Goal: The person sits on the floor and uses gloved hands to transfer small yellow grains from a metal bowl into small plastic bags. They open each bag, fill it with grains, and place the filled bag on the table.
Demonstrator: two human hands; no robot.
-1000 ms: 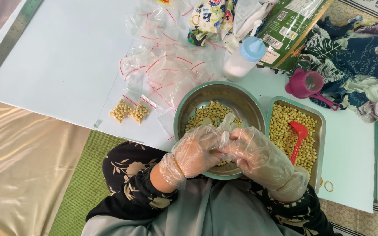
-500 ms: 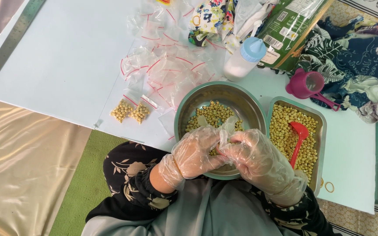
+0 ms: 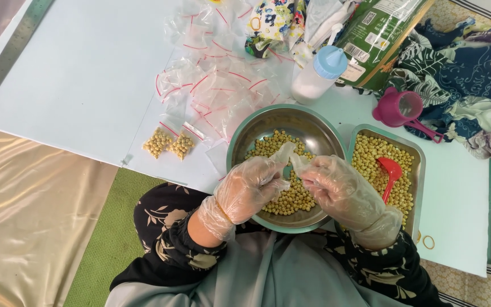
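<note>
Both my hands wear clear plastic gloves and meet over a round metal bowl (image 3: pixel 257 128) holding yellow beans (image 3: pixel 292 196). My left hand (image 3: pixel 252 187) and my right hand (image 3: pixel 336 187) each pinch a side of a small clear plastic bag (image 3: pixel 288 156) held between them above the beans. To the right of the bowl stands a rectangular metal tray (image 3: pixel 418 165) full of the same beans, with a red scoop (image 3: pixel 390 170) lying in it.
Two small filled bags (image 3: pixel 169 143) lie on the pale blue board, left of the bowl. A heap of empty clear bags with red strips (image 3: pixel 217 91) sits behind it. A white bottle with a blue cap (image 3: pixel 319 74), a pink cup (image 3: pixel 398 108) and patterned cloth (image 3: pixel 461 74) stand at the back right.
My hands have shifted slightly and the small bag between them has come up a little, more spread between the fingers. Everything else on the board is unmoved.
</note>
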